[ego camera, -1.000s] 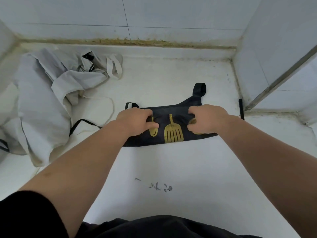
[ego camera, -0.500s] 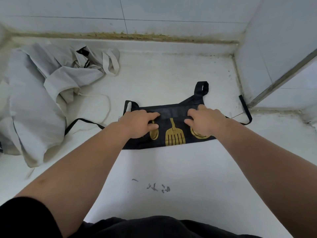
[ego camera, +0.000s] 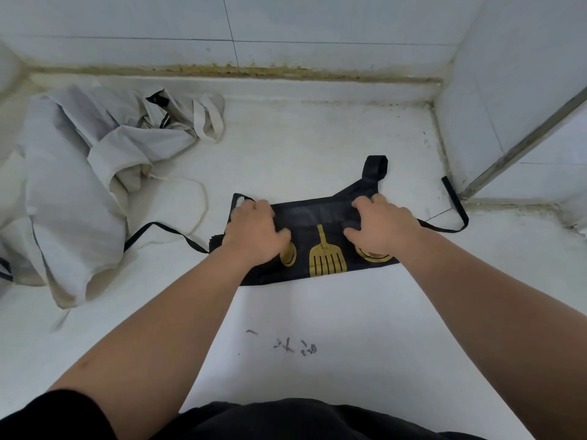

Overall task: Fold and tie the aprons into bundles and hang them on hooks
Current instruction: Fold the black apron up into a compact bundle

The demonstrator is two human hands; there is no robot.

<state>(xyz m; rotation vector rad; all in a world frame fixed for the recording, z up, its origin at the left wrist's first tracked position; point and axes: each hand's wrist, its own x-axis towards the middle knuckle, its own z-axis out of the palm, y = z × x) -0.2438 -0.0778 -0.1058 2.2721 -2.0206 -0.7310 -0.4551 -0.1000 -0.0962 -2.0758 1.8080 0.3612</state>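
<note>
The black apron (ego camera: 317,217) lies on the white surface (ego camera: 317,138) as a long flat strip. Its long side runs left to right in front of the person. The left hand (ego camera: 254,233) sits on the apron's left end and the right hand (ego camera: 381,230) on its right end, so both are just as near. The fingers (ego camera: 365,203) are bent, close together, over the apron's far edge. I cannot tell if they pinch the cloth or only press. I think the next fold follows that long side. A thin strap (ego camera: 165,230) trails from the apron's left end toward a grey apron (ego camera: 73,192).
</note>
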